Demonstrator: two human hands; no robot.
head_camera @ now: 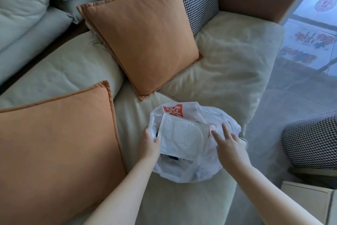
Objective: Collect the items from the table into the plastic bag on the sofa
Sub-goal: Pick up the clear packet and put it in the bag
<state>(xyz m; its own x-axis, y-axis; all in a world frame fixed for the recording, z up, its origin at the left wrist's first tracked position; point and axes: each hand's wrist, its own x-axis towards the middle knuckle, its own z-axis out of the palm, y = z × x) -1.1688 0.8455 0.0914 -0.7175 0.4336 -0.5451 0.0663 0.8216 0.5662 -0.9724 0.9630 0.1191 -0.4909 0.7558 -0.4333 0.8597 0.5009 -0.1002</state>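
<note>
The plastic bag sits on the sofa, near the front edge of the seat, right in front of me. Its mouth faces up and is open. A flat white packet lies across that mouth. Its long way runs from the far left, by the red print, down toward the near right. I think it is partly in the bag and not yet pushed all the way down.

My left hand is at the left side of the bag. Its fingers curl over the left edge of the packet and the bag rim there, so it is holding on. My right hand is at the right side, with fingers spread and straight. The fingertips are on or just above the thin plastic; I cannot tell which. It holds nothing.

Both hands are about as near, one on each side, with the packet between them. So I think the next move is down into the bag.

An orange cushion lies beyond the bag. Another orange cushion is to its left.
</note>
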